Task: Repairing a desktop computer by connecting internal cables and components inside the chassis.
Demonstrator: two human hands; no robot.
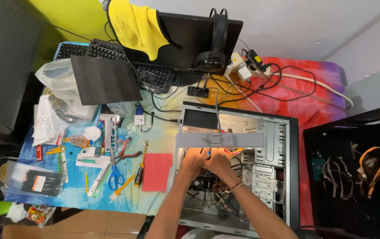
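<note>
Hands: my left hand (193,160) and right hand (217,162) work inside the open computer case (287,177); grasp undeterminable. I judge wiring (218,188) limp, fragile; hold at connectors.

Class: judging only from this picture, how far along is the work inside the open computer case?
Done: the computer case lies open, side panel off. In hand: the left hand and right hand work together inside it, among coloured wires. Left: wiring still looks loose, and the scissors and pliers lie out on the table.
</note>
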